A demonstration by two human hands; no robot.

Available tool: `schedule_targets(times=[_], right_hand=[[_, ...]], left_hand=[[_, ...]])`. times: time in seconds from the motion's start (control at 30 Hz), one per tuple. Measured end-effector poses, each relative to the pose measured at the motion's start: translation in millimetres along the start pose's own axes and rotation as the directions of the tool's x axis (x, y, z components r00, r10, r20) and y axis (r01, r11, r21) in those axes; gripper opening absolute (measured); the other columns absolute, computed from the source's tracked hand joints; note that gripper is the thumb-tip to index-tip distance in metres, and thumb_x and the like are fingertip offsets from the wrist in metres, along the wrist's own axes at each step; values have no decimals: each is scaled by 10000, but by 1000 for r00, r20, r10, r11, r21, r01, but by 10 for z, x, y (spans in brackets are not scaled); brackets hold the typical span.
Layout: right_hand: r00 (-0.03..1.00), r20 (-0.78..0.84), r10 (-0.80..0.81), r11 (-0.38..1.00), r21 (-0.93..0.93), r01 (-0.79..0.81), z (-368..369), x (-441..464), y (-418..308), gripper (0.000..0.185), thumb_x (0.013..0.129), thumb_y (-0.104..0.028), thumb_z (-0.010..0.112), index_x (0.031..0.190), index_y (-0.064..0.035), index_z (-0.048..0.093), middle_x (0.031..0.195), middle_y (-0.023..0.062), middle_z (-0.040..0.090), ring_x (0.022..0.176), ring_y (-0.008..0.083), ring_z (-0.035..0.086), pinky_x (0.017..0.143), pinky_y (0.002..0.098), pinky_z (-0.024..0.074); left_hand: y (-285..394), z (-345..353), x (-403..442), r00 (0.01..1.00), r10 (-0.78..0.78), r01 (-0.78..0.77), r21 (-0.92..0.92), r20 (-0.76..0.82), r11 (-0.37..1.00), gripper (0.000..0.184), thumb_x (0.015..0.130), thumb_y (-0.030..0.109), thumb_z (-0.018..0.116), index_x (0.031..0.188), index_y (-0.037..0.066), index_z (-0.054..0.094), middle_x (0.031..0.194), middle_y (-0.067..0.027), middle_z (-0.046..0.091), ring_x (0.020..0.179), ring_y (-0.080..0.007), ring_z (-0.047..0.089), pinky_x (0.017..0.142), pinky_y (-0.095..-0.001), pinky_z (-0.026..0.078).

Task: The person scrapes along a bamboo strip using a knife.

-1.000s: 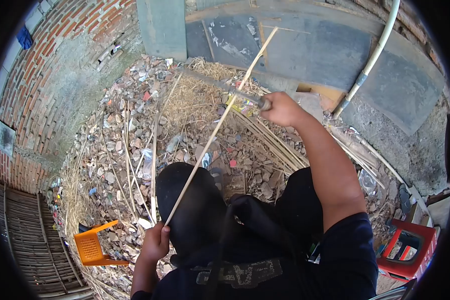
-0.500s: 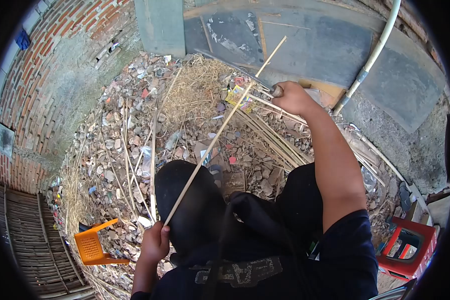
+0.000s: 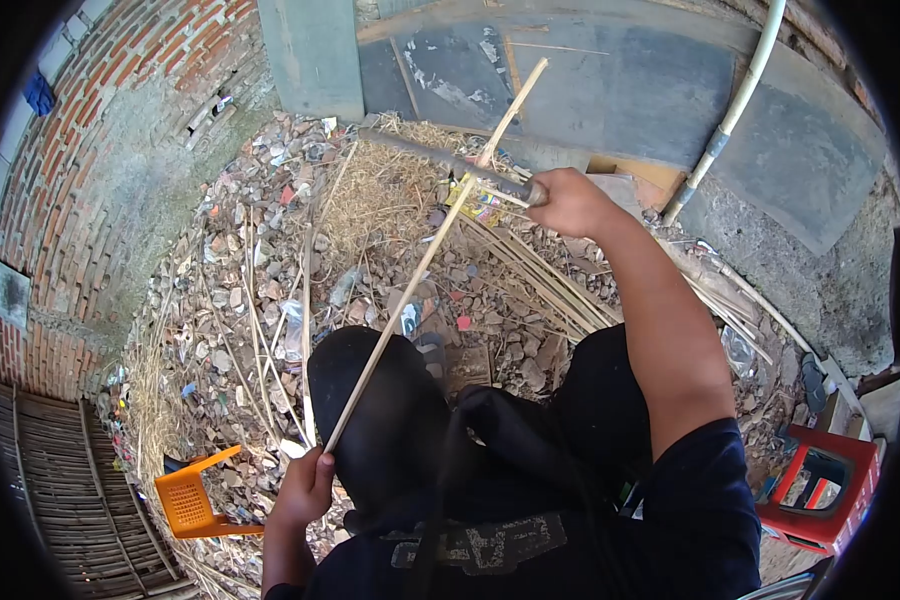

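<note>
A long pale stick [image 3: 407,293] runs from lower left to upper right over my dark-clothed leg, its near end pinched in my left hand [image 3: 305,487]. Wrapped round the handle of a long dark blade [image 3: 420,150] is my right hand [image 3: 567,203]. The blade points left and crosses the stick near its upper part; whether they touch is hard to tell. Several split strips [image 3: 545,275] lie on the rubble below my right hand, and dry shavings [image 3: 380,185] lie beneath the blade.
Rubble [image 3: 232,335] covers the ground. An orange plastic chair [image 3: 188,503] is at the lower left, a red crate [image 3: 815,490] at the lower right. A brick wall [image 3: 100,150] stands left; grey panels [image 3: 650,100] and a pale pipe [image 3: 735,115] stand beyond.
Half a second ago the blade was farther up and right; it has come back down across the stick with my right hand. The stick's far end has shifted left and up. My left hand still holds it.
</note>
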State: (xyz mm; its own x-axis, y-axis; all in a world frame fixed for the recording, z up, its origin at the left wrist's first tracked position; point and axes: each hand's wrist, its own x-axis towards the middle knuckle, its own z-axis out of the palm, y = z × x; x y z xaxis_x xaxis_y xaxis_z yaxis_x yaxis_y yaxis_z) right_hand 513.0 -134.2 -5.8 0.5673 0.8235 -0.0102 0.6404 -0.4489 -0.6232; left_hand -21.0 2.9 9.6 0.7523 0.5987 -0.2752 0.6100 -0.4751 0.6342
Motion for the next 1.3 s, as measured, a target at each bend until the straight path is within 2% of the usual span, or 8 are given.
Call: schedule_targets(times=[0.2,0.33,0.63,0.77,0.87,1.1,1.2,1.3], right_hand=[[975,149,-163,951,-241,196,94,-101,-341,208,785,-187,681,973,-125,745,902,148,732,877,331,711,811,468,559],[996,-82,46,996,84,-39,80,123,78,251,776,-194,709,981,-50,722,781,162,698,733,303,683,731,429,536],[936,226,-270,888,-317,333,92,-275,-682,227,769,-209,720,974,-115,737,904,141,738,880,344,709,836,466,552],[998,-1,55,975,215,-53,292,230,86,350,786,-271,733,1070,-67,739,986,179,746,892,334,714,834,410,543],[976,-84,199,949,266,-170,316,252,250,338,792,-275,733,1057,-66,739,955,173,743,881,342,710,822,406,542],[957,173,-233,937,-223,268,86,-223,-505,279,754,-239,750,979,-76,731,964,171,733,892,346,698,794,450,550],[950,153,-273,959,-41,282,261,33,-78,296,739,-233,758,980,-64,732,946,166,732,880,335,697,801,433,554],[992,-17,122,967,225,-115,257,194,368,351,781,-271,763,1034,-31,721,915,171,725,860,309,690,804,422,536]], left_hand=[[-76,122,48,995,69,-60,115,-76,992,421,1082,311,475,820,-12,537,583,-207,514,515,-397,514,517,-449,389],[-26,96,-1,990,95,-86,91,-105,992,404,1074,292,491,809,-11,528,585,-223,512,531,-453,519,509,-468,386],[-101,115,62,997,49,-46,59,-52,997,464,1091,345,466,801,-12,528,595,-195,519,522,-323,511,530,-430,396],[-78,53,-16,999,-41,41,-70,-2,997,464,1103,346,447,818,-5,554,605,-107,527,547,-210,497,545,-379,408],[-98,4,-31,997,-69,75,-152,44,985,481,1112,364,422,830,4,569,635,-46,525,602,-133,481,576,-341,419],[6,46,-2,998,-52,55,-100,36,993,467,1113,330,407,828,2,581,637,-99,555,593,-199,521,588,-364,430],[-43,51,-26,999,-45,45,-35,-4,998,474,1114,335,405,828,1,581,635,-96,552,590,-197,518,581,-367,426],[-40,28,-60,996,-89,88,-112,-4,990,483,1115,347,401,826,4,581,633,-86,548,588,-196,514,572,-370,419]])
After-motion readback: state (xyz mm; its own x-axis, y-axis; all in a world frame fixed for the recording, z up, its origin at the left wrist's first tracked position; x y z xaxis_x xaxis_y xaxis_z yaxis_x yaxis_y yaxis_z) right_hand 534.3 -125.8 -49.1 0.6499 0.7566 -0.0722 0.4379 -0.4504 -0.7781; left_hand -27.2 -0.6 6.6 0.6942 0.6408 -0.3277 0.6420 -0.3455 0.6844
